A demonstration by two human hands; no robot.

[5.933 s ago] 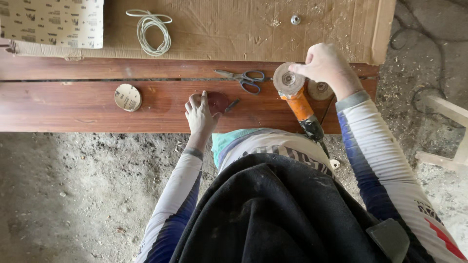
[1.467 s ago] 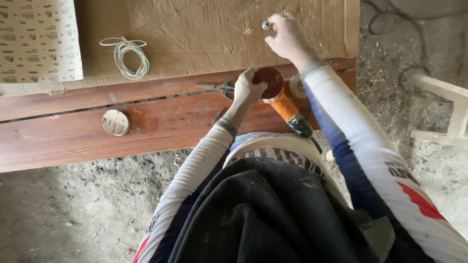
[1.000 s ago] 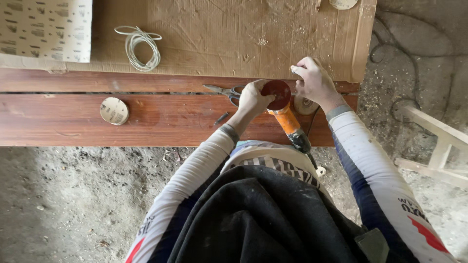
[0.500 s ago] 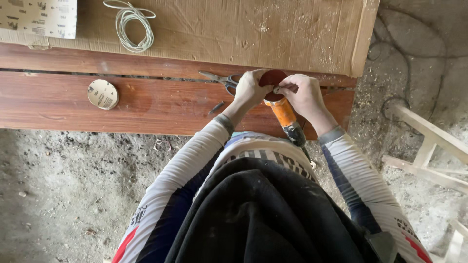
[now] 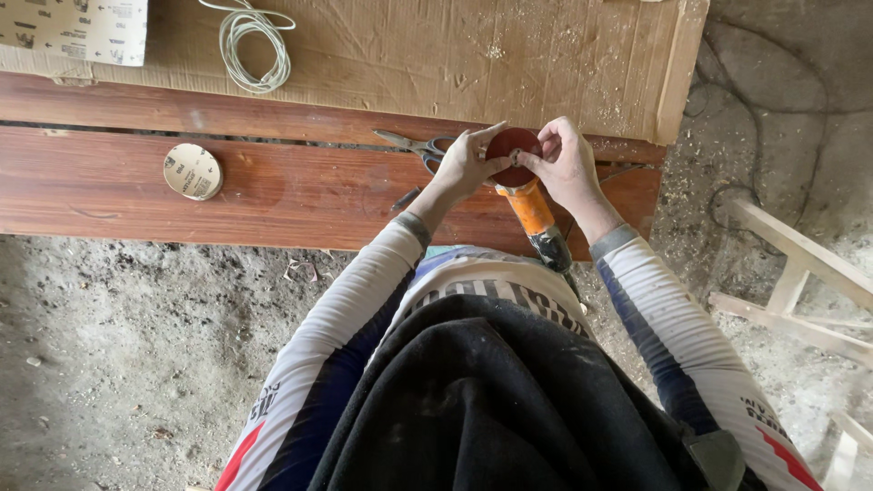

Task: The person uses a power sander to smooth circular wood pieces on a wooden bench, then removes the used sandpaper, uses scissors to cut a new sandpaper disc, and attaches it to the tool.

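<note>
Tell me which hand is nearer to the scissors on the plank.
Left. The left hand lies right beside the scissors, at their handles. The right hand is beyond the red disc, farther off.

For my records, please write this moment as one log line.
left hand: on disc | right hand: at disc centre | grinder: on bench | scissors: beside

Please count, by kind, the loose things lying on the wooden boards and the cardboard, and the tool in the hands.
Angle grinder, in the hands: 1
Scissors: 1
Round sanding disc: 1
Coil of white cord: 1
Sandpaper sheet: 1
Total: 5
</note>
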